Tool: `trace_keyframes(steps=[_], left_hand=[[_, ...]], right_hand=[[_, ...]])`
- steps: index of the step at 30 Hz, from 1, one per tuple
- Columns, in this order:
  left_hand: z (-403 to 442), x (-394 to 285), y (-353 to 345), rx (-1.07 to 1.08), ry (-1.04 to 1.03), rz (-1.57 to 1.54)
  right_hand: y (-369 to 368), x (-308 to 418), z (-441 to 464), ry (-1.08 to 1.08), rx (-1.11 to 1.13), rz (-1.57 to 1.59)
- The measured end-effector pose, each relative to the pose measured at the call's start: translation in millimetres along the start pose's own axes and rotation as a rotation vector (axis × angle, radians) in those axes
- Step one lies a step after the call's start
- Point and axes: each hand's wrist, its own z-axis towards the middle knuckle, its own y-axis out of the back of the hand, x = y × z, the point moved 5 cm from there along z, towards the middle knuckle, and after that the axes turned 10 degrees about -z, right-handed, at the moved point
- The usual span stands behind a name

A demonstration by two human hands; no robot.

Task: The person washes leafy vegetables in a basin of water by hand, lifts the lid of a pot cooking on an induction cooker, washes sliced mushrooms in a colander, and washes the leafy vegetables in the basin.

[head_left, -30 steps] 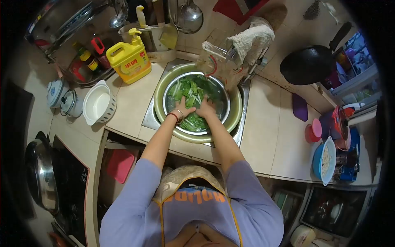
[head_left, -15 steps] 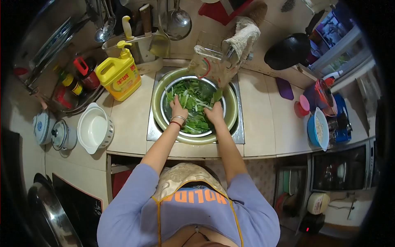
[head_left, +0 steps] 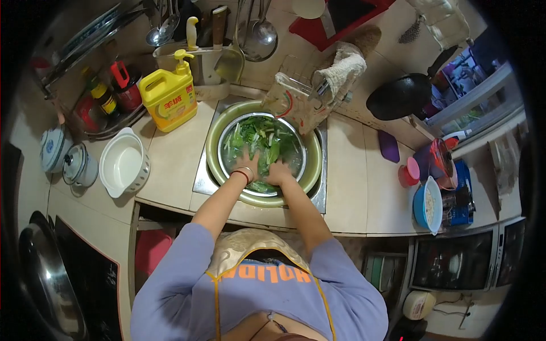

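Note:
Leafy greens point(head_left: 248, 132) lie in water inside a steel bowl point(head_left: 304, 153). That bowl sits within a larger green-gold basin point(head_left: 313, 165) over the sink point(head_left: 203, 181). My left hand point(head_left: 247, 162), with a bangle and a red band at the wrist, presses into the greens with its fingers apart. Close beside it on the right, my right hand point(head_left: 278, 173) dips into the same bowl. Its fingers are mostly hidden by water and leaves, so any grip there cannot be made out.
A cloth-wrapped faucet point(head_left: 341, 71) with a patterned plastic sheet point(head_left: 289, 99) hangs over the basin's back edge. To the left stand a yellow detergent jug point(head_left: 170, 99) and a white pot point(head_left: 125, 162). A blue bowl point(head_left: 427, 204) is at the right.
Both hands have moved lower and closer together in the bowl. The greens have shifted toward the far side, and more water shows. The camera view has tilted slightly.

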Motion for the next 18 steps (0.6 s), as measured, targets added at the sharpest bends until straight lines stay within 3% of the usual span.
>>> trace_keyframes(steps=[2,5,12,16,18], left_hand=[[12,6,-4,-0.031,-0.028,0.002],[21,18,-7,-0.099,-0.054,-0.081],[6,16,19,-0.591,-0.282,-0.464],[-14,5,25,-0.681,-0.264,-0.523],[-11,1,22,-0.523,-0.153,-0.36]], right_hand=[[-14,-4,30,0.041,0.172,0.021],[-5,-24,39,-0.073,-0.215,0.271],[44,-28,-6,0.018,-0.639,0.763],[59,-23,-35,0.075,-0.943,0.767],[60,-26,-38,0.012,-0.89,0.769]])
